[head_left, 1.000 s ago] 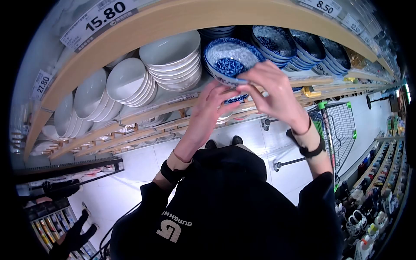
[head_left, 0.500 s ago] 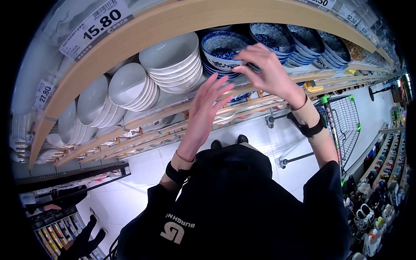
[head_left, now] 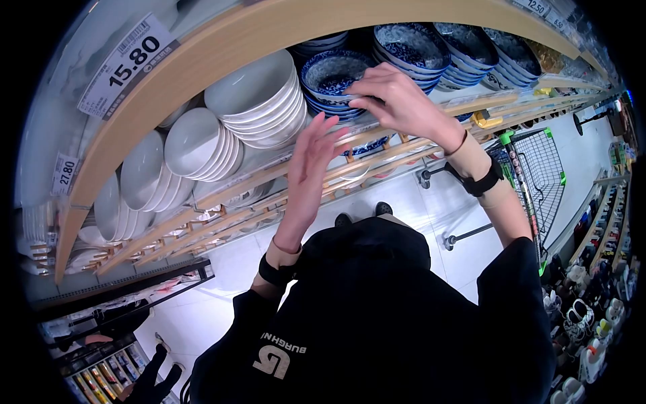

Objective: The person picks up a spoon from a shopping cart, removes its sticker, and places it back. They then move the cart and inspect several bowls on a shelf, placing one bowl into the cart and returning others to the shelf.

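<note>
Lowered since the earlier frame, the blue-patterned bowl is no longer raised between two hands; it now sits back over the blue stack on the shelf, and the left hand has dropped away from it. At far left hangs a price label reading 15.80, below the wooden shelf edge. Next come smaller white bowls, tipped and nested in a leaning row, then a taller pile of large white bowls, just beside the blue stack. The person's left hand is released, its fingers extended and nothing in them, in front of these piles. Further right, the right hand has the bowl's near rim between thumb and fingertips — how firmly, one cannot tell. More blue bowls stand stacked to the right on the same shelf, and beyond them, down on the floor, is a shopping cart.

To handle the bowl well, the person should keep the rim steady until its base seats level on the stack, then ease the fingers off without dragging it. The white pile is close — any sideways nudge could chip a rim.
</note>
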A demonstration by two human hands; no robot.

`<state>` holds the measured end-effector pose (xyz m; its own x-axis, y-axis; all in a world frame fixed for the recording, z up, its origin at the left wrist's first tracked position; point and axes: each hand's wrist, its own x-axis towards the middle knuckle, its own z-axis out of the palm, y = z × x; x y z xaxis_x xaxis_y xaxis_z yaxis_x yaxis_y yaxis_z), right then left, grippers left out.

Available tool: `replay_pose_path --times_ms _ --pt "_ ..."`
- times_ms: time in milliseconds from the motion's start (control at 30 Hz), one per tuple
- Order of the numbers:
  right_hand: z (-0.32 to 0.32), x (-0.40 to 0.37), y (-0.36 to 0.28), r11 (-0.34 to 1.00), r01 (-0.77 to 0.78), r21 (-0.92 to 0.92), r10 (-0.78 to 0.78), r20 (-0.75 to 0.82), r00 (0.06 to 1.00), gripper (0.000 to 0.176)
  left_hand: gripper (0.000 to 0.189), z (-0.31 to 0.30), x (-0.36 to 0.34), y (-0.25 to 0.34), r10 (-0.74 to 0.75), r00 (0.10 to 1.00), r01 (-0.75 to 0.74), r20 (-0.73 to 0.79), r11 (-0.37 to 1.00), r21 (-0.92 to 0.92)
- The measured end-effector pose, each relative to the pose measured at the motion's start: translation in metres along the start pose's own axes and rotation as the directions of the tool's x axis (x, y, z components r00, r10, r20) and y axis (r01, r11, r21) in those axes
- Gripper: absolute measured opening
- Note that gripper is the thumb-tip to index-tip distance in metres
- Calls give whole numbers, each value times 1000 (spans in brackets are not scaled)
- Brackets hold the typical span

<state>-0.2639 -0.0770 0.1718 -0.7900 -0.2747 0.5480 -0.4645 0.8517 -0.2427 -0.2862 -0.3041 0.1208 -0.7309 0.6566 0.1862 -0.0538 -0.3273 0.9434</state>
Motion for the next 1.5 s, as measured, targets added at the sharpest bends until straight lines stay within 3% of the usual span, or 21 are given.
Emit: replay_pose_path --times_ms 167,233,300,400,500,633,733,767,800,967,1400,1500 --pt "6 -3 0 999 24 -37 -22 37 999 17 43 2 6 5 213 977 -204 -15 951 233" --pt "4 -4 -5 1000 18 -16 -18 -28 999 17 39 7 14 9 326 945 -301 -2 874 381" --pt "3 -11 -11 1000 -3 -7 2 -160 987 18 34 14 24 17 444 895 -389 31 746 540" --pt "6 -29 -19 997 -79 5 74 -411 908 19 28 20 40 30 591 780 -503 208 393 770" --pt "23 -55 -31 943 -282 179 334 -524 783 18 21 25 56 26 607 753 -520 253 314 794" --pt "45 -66 -49 766 -472 436 640 -456 618 24 14 30 75 20 506 774 -512 380 148 846" --pt "63 -66 -48 825 -407 392 565 -556 609 33 12 33 86 14 511 760 -498 402 61 865" --pt "68 -65 -48 851 -369 373 524 -604 600 35 12 33 88 14 494 772 -492 400 66 868" --pt "68 -65 -50 789 -397 469 610 -519 599 38 13 33 90 13 479 784 -483 396 70 873" --pt "76 -61 -51 821 -373 432 569 -566 597 40 15 34 92 11 434 815 -455 384 68 888" --pt "75 -58 -52 823 -377 425 564 -522 640 45 17 21 87 17 375 857 -453 353 223 863" --pt "75 -60 -51 815 -371 445 571 -506 647 45 20 16 86 21 301 900 -402 316 291 868"
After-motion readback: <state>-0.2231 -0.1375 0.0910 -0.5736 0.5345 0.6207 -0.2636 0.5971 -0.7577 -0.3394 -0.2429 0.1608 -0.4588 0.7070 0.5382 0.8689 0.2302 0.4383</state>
